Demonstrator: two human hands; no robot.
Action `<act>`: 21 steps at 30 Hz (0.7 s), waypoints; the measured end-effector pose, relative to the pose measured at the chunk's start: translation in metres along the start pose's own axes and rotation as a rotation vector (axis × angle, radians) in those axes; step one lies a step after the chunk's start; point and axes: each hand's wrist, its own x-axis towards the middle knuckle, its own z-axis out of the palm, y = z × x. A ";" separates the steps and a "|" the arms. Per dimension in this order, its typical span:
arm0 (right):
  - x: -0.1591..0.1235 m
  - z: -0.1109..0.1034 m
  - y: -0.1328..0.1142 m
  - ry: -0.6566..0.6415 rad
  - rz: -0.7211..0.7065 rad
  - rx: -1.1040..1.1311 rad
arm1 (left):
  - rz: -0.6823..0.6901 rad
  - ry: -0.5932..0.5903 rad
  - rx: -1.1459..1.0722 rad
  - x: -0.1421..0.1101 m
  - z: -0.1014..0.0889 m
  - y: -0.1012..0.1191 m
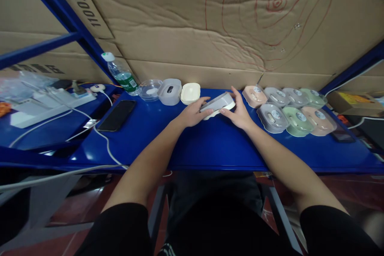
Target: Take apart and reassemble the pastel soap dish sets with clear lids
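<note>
Both my hands hold one small box with a grey lid and a cream base (217,104), just above the blue shelf top (192,144). My left hand (192,114) grips its left end, fingers curled over the lid. My right hand (238,110) grips its right end, fingers wrapped round it. The lid sits tilted on the base.
To the right lie several closed boxes, pink (254,96), grey (272,117) and green (297,121). Behind stand a cream base (190,93), a grey lid (169,91), a clear lid (149,89) and a water bottle (121,73). A black phone (117,115) and white cables (102,138) lie left.
</note>
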 end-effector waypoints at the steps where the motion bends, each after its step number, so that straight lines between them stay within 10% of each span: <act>1: 0.000 0.000 -0.001 0.020 0.001 0.005 | -0.030 0.023 -0.040 0.001 -0.001 0.001; 12: 0.003 -0.003 0.000 0.084 0.207 -0.073 | -0.568 0.344 -0.691 0.021 -0.015 0.004; 21: -0.003 0.003 -0.001 -0.038 0.167 -0.010 | -0.529 0.843 -0.723 0.017 -0.052 0.005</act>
